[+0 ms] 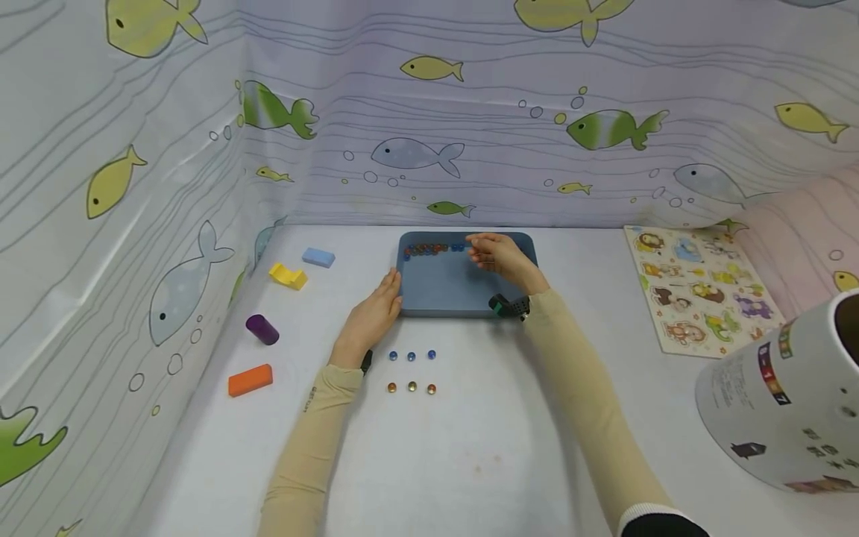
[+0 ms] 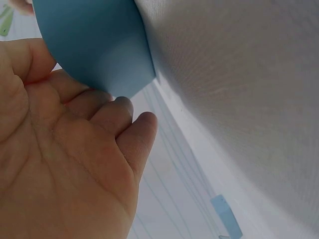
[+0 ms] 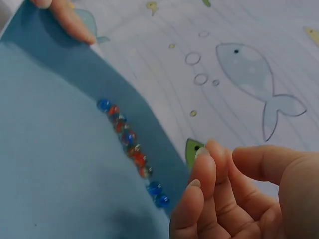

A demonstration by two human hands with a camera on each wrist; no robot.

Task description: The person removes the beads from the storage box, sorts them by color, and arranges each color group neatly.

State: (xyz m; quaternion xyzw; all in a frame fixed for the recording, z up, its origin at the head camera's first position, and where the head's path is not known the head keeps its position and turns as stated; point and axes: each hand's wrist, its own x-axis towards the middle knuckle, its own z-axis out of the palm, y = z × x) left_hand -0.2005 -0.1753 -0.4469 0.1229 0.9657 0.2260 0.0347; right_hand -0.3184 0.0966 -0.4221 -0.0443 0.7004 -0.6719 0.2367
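Observation:
A shallow blue-grey tray (image 1: 463, 312) stands at the back of the table. Along its far wall lies a row of blue and orange glass marbles (image 1: 429, 248), also seen in the right wrist view as marbles (image 3: 133, 144). My left hand (image 1: 371, 317) touches the tray's left side with its fingers, palm turned to the wrist camera. Above the tray's far right part is my right hand (image 1: 502, 259), near the end of the marble row. Its fingers are loosely bent, and nothing shows between thumb and fingertips. Three blue marbles (image 1: 411, 356) and three amber marbles (image 1: 412, 386) sit in front of the tray.
On the left lie a blue block (image 1: 318, 257), a yellow block (image 1: 288, 277), a purple cylinder (image 1: 262, 330) and an orange block (image 1: 250, 380). At right are an animal puzzle board (image 1: 701, 291) and a large white printed cylinder (image 1: 778, 403). A fish-patterned curtain (image 1: 376, 112) borders the table.

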